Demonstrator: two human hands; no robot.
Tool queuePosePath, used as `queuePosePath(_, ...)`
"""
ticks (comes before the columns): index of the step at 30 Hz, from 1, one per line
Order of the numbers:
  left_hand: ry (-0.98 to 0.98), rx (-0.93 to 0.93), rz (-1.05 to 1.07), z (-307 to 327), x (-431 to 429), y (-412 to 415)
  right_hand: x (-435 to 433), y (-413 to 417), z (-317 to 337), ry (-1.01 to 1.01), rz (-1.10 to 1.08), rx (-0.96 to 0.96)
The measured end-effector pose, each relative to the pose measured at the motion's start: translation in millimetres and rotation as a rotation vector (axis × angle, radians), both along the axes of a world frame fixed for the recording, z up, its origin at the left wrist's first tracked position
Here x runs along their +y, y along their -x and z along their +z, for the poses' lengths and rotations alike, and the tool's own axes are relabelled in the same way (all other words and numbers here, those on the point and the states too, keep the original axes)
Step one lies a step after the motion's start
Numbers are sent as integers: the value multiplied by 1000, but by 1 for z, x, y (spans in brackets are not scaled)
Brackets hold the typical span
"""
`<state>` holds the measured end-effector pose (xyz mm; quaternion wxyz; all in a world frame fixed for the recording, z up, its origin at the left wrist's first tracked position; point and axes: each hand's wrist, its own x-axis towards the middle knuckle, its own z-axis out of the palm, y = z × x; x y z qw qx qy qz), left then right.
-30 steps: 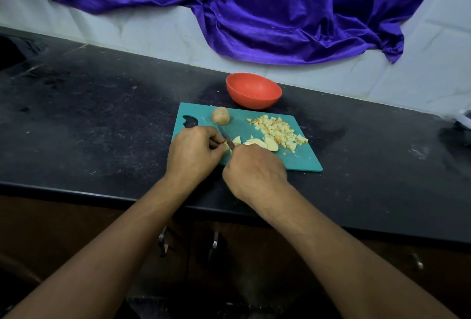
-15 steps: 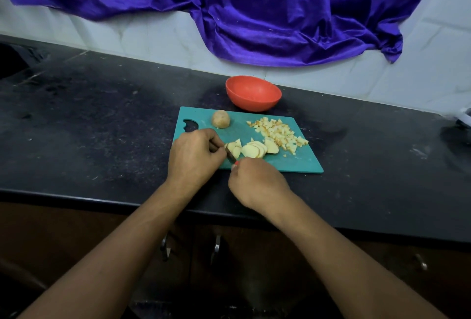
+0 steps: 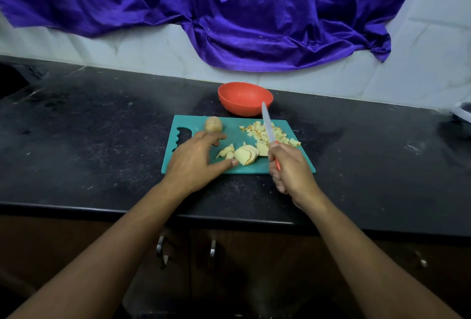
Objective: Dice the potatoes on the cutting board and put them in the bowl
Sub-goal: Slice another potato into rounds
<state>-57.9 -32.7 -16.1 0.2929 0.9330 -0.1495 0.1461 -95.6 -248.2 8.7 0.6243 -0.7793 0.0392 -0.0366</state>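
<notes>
A black counter (image 3: 102, 140) carries a teal cutting board (image 3: 293, 164) near its front edge, with a red bowl (image 3: 239, 108) just behind it; no potato shows in the bowl yet. The left hand (image 3: 196, 163) lies spread and low over the board holding nothing, thumb tip at the near side of the potato slices (image 3: 246, 154) and fingertips close to a whole potato (image 3: 213, 124). The right hand (image 3: 293, 173) is wrapped round the red handle of a knife (image 3: 267, 125).

The blade is lifted off the board. Its long axis runs from the person toward the wall, tip leaning slightly left and pointing at the bowl. The fanned slices lie mid-board in a row running roughly left to right, so the blade stands about square to them.

The risk, as it looks from here: the thumb sits right where the next cut would land, and loose, overlapping slices could slide under the edge. The diced pile (image 3: 280, 136) reaches the board's right edge, so a careless sweep could scatter pieces onto the counter.
</notes>
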Motion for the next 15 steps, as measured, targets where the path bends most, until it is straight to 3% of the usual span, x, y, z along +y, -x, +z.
queuePosePath(4,-174,41,-29,8,-8,-13,-6,3,-11,-131,-32,-87)
queuePosePath(8,-144,16,-42,16,-5,-34,-10,2,-14,-172,-25,-112)
queuePosePath(15,-99,-82,109,12,-15,-41,-14,-1,-18,-214,-13,-145)
